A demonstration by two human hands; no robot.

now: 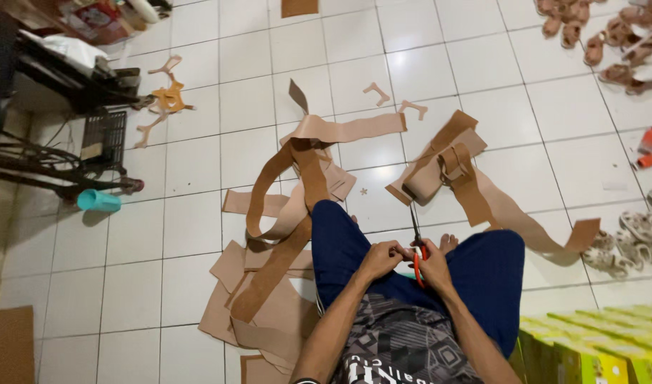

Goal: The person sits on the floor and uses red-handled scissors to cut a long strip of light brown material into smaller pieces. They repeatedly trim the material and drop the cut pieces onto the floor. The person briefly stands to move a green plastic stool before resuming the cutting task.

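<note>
Seated on white tiled floor, right hand gripping orange-handled scissors, left hand pinching something unclear beside them; long tan strips already cut, rolled band ahead uncut.

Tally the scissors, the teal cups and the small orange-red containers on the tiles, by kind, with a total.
Orange-handled scissors, in the right hand: 1
Teal cup: 1
Orange-red containers: 2
Total: 4
</note>
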